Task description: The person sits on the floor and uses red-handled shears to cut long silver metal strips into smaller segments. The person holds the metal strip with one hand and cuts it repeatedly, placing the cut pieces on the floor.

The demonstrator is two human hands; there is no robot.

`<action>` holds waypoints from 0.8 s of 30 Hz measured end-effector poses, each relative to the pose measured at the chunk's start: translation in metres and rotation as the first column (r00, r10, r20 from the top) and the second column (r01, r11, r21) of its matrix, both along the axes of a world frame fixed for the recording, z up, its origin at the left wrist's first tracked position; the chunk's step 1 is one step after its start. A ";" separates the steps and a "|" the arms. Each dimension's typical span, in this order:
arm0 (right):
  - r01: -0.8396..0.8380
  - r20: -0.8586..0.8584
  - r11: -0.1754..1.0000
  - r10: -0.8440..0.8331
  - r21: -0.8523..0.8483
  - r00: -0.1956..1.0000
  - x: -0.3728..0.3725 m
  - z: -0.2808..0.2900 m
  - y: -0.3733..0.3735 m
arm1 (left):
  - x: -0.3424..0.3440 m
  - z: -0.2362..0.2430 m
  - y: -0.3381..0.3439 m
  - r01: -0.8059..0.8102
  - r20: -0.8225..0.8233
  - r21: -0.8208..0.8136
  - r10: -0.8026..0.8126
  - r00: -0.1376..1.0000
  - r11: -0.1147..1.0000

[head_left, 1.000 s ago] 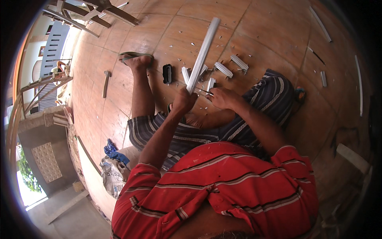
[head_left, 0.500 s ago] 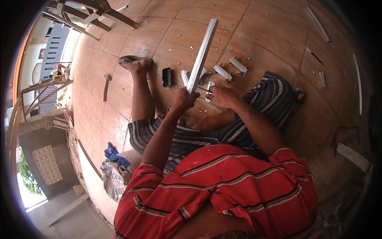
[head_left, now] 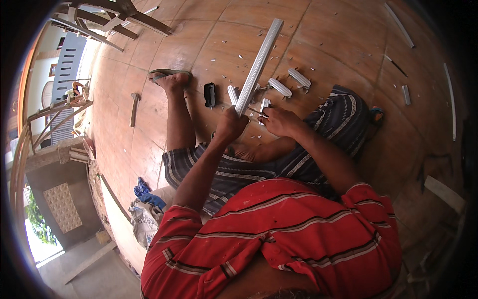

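This looks like a building site at a partly finished house, judging by the bare grey wall (head_left: 82,185), the rough wooden frame (head_left: 149,23), and the tiled floor (head_left: 343,35) strewn with a hammer (head_left: 133,110) and white offcuts (head_left: 280,88).

You're wearing a red shirt (head_left: 298,212) striped black and white, dark shorts (head_left: 343,119) striped pale, silvery-white strip (head_left: 260,66) shining, orange-brown tiles (head_left: 343,45) showing

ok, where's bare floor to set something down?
Left: tiles between hammer and left shin. Right: tiles between the lone short piece and long pale strip look bare. Crowded: around the ridged strip in the left hand, with short pieces and black case near.
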State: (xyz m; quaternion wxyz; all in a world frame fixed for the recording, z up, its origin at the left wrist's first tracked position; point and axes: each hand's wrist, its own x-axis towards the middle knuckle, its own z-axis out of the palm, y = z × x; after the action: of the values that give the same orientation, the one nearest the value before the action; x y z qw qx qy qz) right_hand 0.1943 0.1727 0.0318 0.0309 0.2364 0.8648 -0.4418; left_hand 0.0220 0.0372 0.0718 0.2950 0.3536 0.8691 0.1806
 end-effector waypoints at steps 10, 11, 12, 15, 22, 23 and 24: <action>-0.014 0.019 1.000 0.014 -0.018 1.000 0.007 0.005 0.002 | 0.000 -0.011 0.001 -0.013 -0.031 -0.004 0.013 0.999 1.000; -0.009 0.011 1.000 0.009 0.004 1.000 0.007 0.002 0.001 | -0.001 -0.008 -0.001 -0.029 0.023 0.011 0.028 0.999 1.000; -0.018 0.003 1.000 0.018 0.021 1.000 0.006 0.000 0.002 | -0.002 -0.004 -0.001 -0.047 0.072 0.025 0.045 0.996 0.999; -0.044 -0.007 0.998 0.044 0.047 0.999 0.003 -0.003 0.002 | -0.007 -0.008 -0.004 -0.035 0.066 -0.001 0.034 0.997 0.999; -0.078 -0.030 0.995 0.080 0.061 0.996 0.003 0.007 0.003 | -0.007 -0.012 -0.013 -0.064 0.140 0.055 0.055 0.989 0.996; -0.080 -0.032 0.994 0.083 0.071 0.996 0.002 0.008 0.003 | -0.006 -0.012 -0.016 -0.085 0.165 0.068 0.073 0.984 0.994; -0.073 -0.036 0.995 0.076 0.069 0.996 0.002 0.007 0.003 | -0.005 -0.008 -0.016 -0.107 0.189 0.079 0.090 0.978 0.991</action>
State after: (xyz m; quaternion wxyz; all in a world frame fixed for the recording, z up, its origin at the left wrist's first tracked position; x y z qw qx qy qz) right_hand 0.1963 0.1760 0.0392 0.0227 0.1964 0.8880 -0.4152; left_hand 0.0170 0.0215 0.0635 0.3491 0.3045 0.8456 0.2653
